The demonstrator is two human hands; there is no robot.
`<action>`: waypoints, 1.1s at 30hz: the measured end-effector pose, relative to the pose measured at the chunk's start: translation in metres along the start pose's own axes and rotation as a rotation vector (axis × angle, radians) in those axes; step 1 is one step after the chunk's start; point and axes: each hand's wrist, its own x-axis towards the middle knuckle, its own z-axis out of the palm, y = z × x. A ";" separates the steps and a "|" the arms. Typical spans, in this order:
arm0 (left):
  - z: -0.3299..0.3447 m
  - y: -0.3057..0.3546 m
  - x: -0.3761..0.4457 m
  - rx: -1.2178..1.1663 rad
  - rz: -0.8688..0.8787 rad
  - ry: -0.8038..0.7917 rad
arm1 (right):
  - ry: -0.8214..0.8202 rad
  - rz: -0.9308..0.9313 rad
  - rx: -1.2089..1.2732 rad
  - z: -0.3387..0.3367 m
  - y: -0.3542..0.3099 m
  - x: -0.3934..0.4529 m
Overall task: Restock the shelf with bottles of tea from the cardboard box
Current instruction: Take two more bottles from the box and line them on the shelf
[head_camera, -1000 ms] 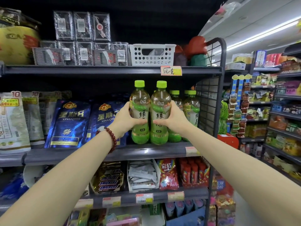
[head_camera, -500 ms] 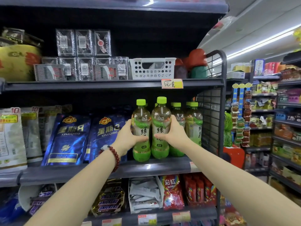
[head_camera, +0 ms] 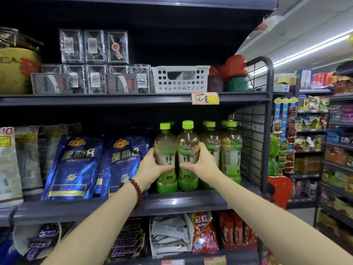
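Green-capped tea bottles stand upright on the middle shelf [head_camera: 172,204], and we grip two of them side by side: our left hand [head_camera: 150,167] curls round the left bottle [head_camera: 165,150], our right hand [head_camera: 203,165] round the right bottle [head_camera: 188,148]. Both touch the shelf (more bottles [head_camera: 230,150] stand just right), beside blue pouches [head_camera: 122,161].

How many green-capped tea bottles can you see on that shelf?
7 caps: two front bottles, left-held bottle and right-held bottle; one cap behind the left-held; two pairs rightward. More may be hidden.
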 end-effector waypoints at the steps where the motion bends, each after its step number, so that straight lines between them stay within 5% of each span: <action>1: 0.001 -0.003 0.000 -0.014 -0.011 -0.004 | 0.000 0.015 0.003 0.002 0.004 -0.001; 19: 0.000 -0.017 -0.007 -0.074 -0.043 0.001 | 0.009 0.180 0.003 0.013 0.024 -0.002; 33: 0.014 -0.006 -0.040 0.502 -0.015 0.125 | -0.012 0.170 -0.360 0.018 0.020 -0.033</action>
